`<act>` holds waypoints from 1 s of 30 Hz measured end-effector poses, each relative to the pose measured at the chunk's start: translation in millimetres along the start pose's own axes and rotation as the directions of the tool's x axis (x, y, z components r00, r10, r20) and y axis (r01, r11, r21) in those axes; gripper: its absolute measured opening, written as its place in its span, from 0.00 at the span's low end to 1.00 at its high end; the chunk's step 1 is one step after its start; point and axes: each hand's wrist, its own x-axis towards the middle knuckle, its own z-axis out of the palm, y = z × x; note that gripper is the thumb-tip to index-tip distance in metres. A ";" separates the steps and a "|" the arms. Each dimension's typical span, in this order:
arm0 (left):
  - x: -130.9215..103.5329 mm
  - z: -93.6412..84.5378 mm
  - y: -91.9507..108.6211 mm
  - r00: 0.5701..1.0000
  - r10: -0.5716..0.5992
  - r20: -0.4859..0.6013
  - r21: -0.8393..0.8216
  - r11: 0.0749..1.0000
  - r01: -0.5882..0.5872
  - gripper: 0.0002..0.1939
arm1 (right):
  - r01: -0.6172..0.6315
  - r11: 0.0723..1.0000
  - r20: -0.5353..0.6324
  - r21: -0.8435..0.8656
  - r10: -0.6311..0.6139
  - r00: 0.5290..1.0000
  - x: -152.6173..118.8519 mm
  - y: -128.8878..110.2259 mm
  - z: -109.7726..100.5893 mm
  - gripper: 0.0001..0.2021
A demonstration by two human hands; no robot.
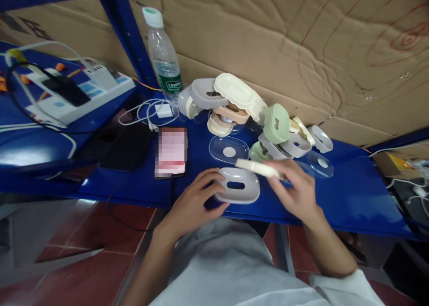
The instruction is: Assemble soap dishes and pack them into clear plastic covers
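My left hand (pixel 203 196) grips the left end of a grey oval plastic shell (pixel 250 190) with a slot in its floor, which rests near the front edge of the blue table. Above and right of that shell, my right hand (pixel 293 187) pinches a thin cream plastic piece (pixel 256 167), seen edge-on and slightly blurred. Just behind lies a clear oval lid (pixel 217 149) with a round white sticker. A green shell (pixel 276 123) and a cream tray-like part (pixel 234 88) are among several similar parts heaped farther back.
A phone (pixel 170 152) with a blurred-out screen lies left of my hands. Behind it stand a water bottle (pixel 164 56) and a white charger (pixel 163 110) with coiled cable. A power strip (pixel 83 102) is at far left. Cardboard (pixel 268 38) walls off the back.
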 end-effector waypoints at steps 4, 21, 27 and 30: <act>-0.4 1.3 -1.7 0.997 -0.054 -0.054 0.076 0.995 0.058 0.06 | 0.011 0.997 -0.038 -0.080 -0.014 0.999 -75.4 -16.7 -5.6 0.24; 4.5 30.9 43.4 0.993 0.100 0.056 0.269 0.957 -0.112 0.06 | -0.123 0.977 -0.110 -0.176 0.105 0.988 -126.8 -1.5 34.6 0.17; 4.9 42.5 42.4 0.980 0.144 0.134 0.211 0.962 -0.170 0.09 | -0.175 0.953 -0.012 -0.247 0.178 0.984 -139.0 8.1 22.3 0.19; 5.1 46.6 38.0 0.976 0.156 0.151 0.195 0.963 -0.184 0.09 | -0.177 0.959 -0.032 -0.219 0.174 0.984 -139.9 7.1 23.7 0.15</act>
